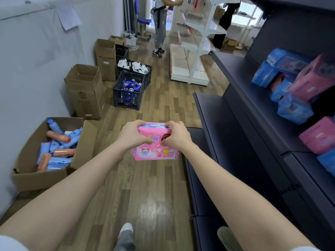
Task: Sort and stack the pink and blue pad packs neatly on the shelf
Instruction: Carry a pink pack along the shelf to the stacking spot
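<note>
I hold one pink pad pack [154, 151] out in front of me over the wooden floor. My left hand [133, 134] grips its upper left side and my right hand [176, 135] grips its upper right side, thumbs on the front. To the right stands the dark shelf [241, 105]. On it lie mixed blue pad packs [277, 67] and pink pad packs [313, 78] in a loose pile, with another pink pack [319, 136] lower down and a blue one [328, 162] at the frame's edge.
An open cardboard box [27, 171] of blue and orange bottles sits at the left by the wall. Further back stand taller cartons [85, 91] and black crates [128, 91] of cans. A white shelf unit [192, 51] and two people stand at the far end.
</note>
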A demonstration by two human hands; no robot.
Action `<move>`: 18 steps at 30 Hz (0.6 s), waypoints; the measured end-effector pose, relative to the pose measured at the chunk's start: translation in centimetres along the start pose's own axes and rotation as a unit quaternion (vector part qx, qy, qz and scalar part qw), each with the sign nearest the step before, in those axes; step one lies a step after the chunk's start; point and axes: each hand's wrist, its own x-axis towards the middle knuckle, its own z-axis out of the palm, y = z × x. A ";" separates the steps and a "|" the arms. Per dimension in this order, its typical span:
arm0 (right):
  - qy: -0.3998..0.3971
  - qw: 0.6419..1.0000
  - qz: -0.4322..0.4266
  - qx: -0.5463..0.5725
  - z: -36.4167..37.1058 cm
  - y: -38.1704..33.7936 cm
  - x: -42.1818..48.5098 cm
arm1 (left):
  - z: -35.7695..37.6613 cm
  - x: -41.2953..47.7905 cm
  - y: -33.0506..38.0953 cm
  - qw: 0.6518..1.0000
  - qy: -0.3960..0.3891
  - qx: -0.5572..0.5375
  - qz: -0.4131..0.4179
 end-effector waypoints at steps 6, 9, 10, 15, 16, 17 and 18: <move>0.014 1.000 0.015 0.014 -0.5 -3.0 9.1 | -3.2 10.0 -0.6 1.000 -0.006 0.028 0.009; 0.020 0.999 0.021 0.020 -0.9 -3.9 12.6 | -4.2 13.9 -0.6 0.999 -0.013 0.030 0.020; 0.024 0.999 0.023 0.021 -1.1 -4.2 13.6 | -4.6 15.1 -0.6 0.999 -0.014 0.029 0.024; 0.033 0.998 0.033 0.033 -2.1 -4.4 17.7 | -5.1 20.0 -0.1 0.999 -0.026 0.021 0.032; 0.034 0.998 0.037 0.034 -2.3 -4.4 18.5 | -5.0 20.9 0.1 0.999 -0.028 0.018 0.032; 0.034 0.998 0.040 0.032 -2.5 -4.2 19.3 | -4.9 21.9 0.2 0.999 -0.031 0.015 0.033; 0.033 0.998 0.043 0.031 -2.7 -4.1 20.0 | -4.8 22.6 0.4 0.999 -0.033 0.014 0.035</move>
